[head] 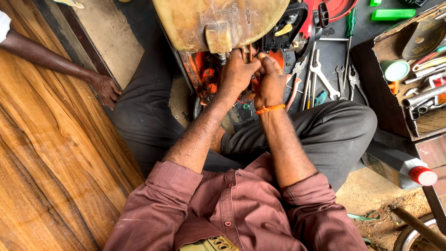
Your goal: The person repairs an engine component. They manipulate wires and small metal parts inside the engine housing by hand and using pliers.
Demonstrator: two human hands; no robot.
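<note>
Between the bent knees, on the dark floor [334,51]: orange and black small engine [209,76], partly buried under yellowed plastic tank [218,21], top edge of frame cutting both off. Hidden behind 2 hands: the exact part under work, only a thin reddish stem [251,52] poking up between them. Left hand [237,74] laid on the engine's middle, fingers [248,62] curled and drawn together at the stem; whether truly clamped on it, hard to tell. Right hand [269,83], orange thread band [270,108] at wrist, fingers [267,60] bunched close and pressed against the left ones at the same spot; grip itself out of sight. Red wire [240,101] barely visible below the palms. Just beside, to the right: silver spanners [323,76], pliers [355,81] and a green-handled screwdriver [351,23] spread on the floor. Further right: wooden box of tools [418,60], cut by the frame edge, and grey bottle with red cap [399,166] lying near the knee. Far left: another person's hand [106,89] resting at the edge of a wooden board [55,153], arm cropped.
</note>
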